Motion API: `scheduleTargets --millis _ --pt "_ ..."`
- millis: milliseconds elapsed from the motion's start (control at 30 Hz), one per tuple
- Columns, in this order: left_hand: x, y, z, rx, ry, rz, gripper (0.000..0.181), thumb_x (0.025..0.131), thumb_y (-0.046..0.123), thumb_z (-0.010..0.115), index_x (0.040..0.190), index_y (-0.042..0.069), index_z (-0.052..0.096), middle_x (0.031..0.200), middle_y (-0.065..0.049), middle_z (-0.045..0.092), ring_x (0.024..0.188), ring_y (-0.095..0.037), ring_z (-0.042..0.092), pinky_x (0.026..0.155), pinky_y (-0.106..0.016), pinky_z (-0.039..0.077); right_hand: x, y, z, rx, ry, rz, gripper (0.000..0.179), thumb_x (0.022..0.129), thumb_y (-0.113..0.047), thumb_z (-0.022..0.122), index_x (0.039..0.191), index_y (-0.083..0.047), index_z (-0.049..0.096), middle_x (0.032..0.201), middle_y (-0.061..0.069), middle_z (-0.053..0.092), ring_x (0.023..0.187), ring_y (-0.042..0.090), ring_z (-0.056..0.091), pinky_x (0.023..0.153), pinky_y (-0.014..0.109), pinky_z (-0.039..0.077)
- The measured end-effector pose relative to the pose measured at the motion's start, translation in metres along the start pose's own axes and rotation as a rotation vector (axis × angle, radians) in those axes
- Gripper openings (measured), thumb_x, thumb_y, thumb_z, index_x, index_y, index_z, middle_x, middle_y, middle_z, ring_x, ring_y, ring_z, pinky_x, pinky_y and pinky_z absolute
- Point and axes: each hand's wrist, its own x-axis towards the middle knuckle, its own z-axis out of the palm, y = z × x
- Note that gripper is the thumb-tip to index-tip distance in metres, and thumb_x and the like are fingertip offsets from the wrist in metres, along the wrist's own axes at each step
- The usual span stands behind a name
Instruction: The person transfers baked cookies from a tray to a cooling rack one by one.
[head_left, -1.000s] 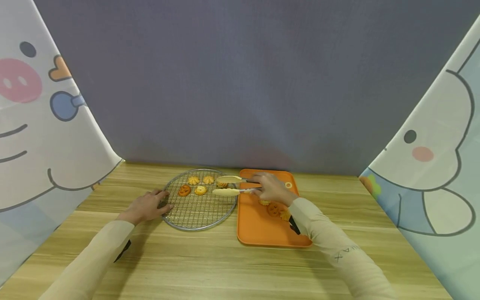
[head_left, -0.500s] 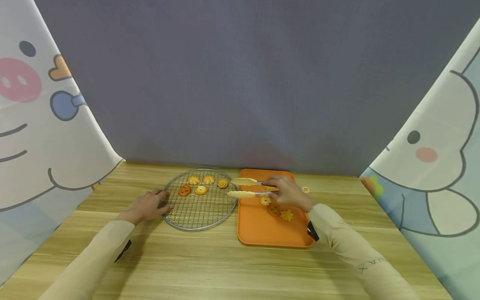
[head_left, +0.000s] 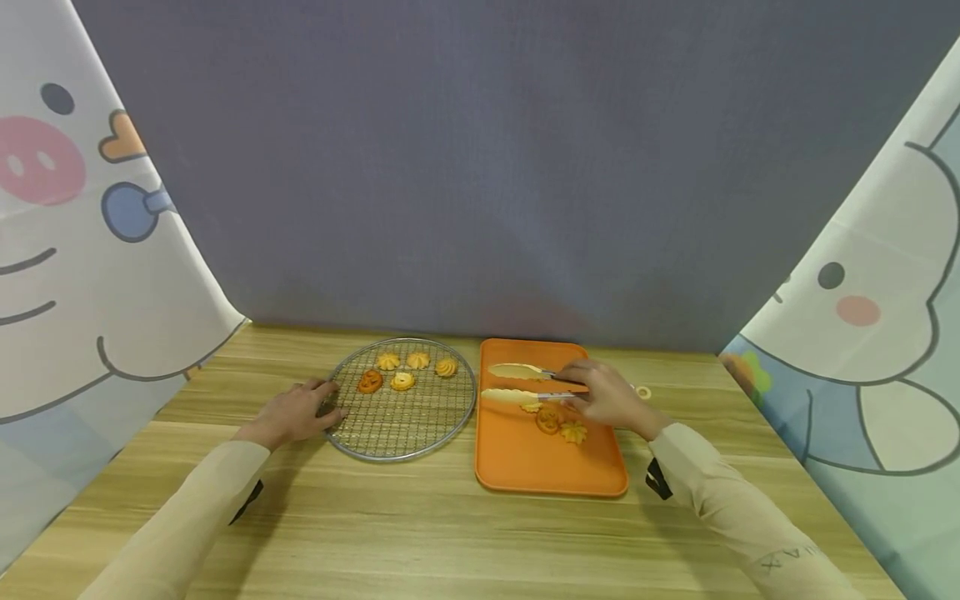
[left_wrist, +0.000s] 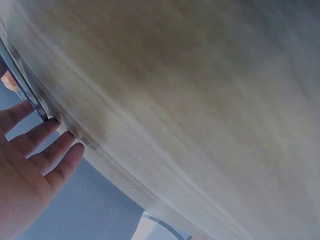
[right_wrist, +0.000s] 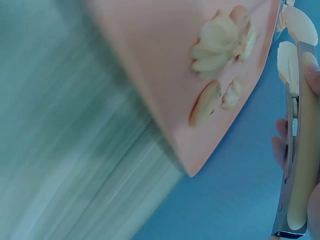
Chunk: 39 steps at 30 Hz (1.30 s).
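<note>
In the head view my right hand (head_left: 603, 398) grips a pair of tongs (head_left: 513, 396) with cream-coloured tips. Their spread tips hover over the upper part of an orange tray (head_left: 540, 471). Just below them on the tray lie a pretzel-like cookie (head_left: 548, 419) and a flower-shaped cookie (head_left: 573, 432); another pale cookie (head_left: 532, 407) is partly hidden by a tong tip. My left hand (head_left: 292, 412) rests at the left rim of a round wire rack (head_left: 390, 458), its fingers fairly straight in the left wrist view. A swirled cookie (head_left: 446, 367) sits on the rack.
More cookies lie on the rack: two flower-shaped ones, a brown pretzel-like cookie (head_left: 370, 382) and a round pale-centred cookie (head_left: 402, 381). The rack stands left of the tray on a wooden table (head_left: 390, 525). A grey cloth (head_left: 480, 167) rises behind the table.
The right hand has carried the tongs rightward from the rack to above the tray. The swirled cookie, earlier between the tong tips, now lies free on the rack. The left hand stays still.
</note>
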Motion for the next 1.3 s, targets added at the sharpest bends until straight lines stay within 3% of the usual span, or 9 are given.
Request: scheduleTargets --millis 267,567,1100,1300 --pt "0.0 -0.001 0.001 0.004 0.006 0.002 0.056 0.087 0.041 0.056 0.125 0.0 0.05 0.124 -0.032 0.048 0.105 -0.053 0.049 0.077 -0.062 0.045 -0.018 0.007 -0.005 -0.01 -0.016 0.025 0.035 0.075 -0.015 0.075 0.107 -0.004 0.067 0.105 0.01 0.065 0.093 0.025 0.062 0.076 0.042 0.052" --pt "0.0 0.0 0.0 0.007 -0.007 -0.007 0.058 0.088 0.042 0.055 0.127 0.0 0.049 0.125 -0.032 0.048 0.106 -0.053 0.049 0.077 -0.062 0.045 -0.034 0.015 -0.008 -0.014 -0.022 0.063 0.034 0.074 -0.015 0.075 0.106 -0.006 0.068 0.107 0.01 0.065 0.097 0.027 0.062 0.081 0.045 0.051" --pt "0.0 -0.002 0.002 0.009 -0.003 -0.008 0.057 0.088 0.042 0.056 0.127 0.001 0.05 0.125 -0.031 0.048 0.106 -0.052 0.049 0.079 -0.063 0.044 -0.046 0.023 -0.014 -0.018 -0.023 0.039 0.032 0.074 -0.01 0.074 0.104 -0.002 0.067 0.102 0.01 0.066 0.088 0.023 0.063 0.071 0.039 0.052" --pt "0.001 0.0 0.001 0.015 0.018 0.007 0.057 0.086 0.042 0.058 0.124 0.0 0.051 0.122 -0.03 0.051 0.105 -0.051 0.051 0.076 -0.061 0.046 -0.046 0.025 -0.016 -0.038 -0.027 0.043 0.031 0.073 -0.015 0.075 0.102 -0.004 0.068 0.101 0.008 0.066 0.089 0.023 0.063 0.074 0.04 0.052"
